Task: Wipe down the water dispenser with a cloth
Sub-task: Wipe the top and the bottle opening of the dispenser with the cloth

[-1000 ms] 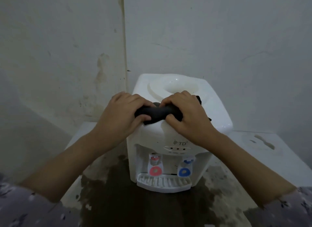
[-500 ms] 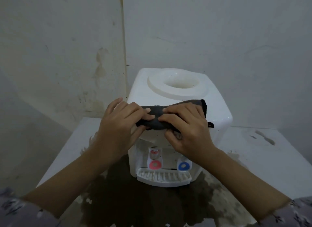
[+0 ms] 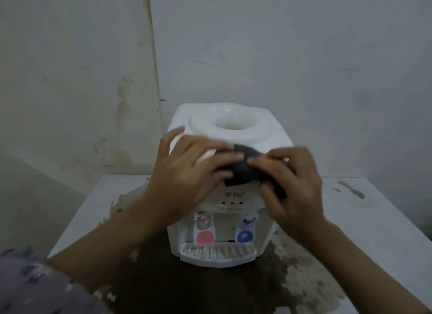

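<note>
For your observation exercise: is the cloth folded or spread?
Folded: the cloth is a small wad held by the left hand and right hand.

Beyond the grip on the cloth [image 3: 245, 173], the raised collar [image 3: 261, 133] of the dispenser [image 3: 245, 199] blocks passage, walls [image 3: 327, 68] close behind. Either side of the grip lies open above the table [image 3: 362, 220] (taps [image 3: 204, 220] and drip tray [image 3: 217, 254] jut below).
</note>
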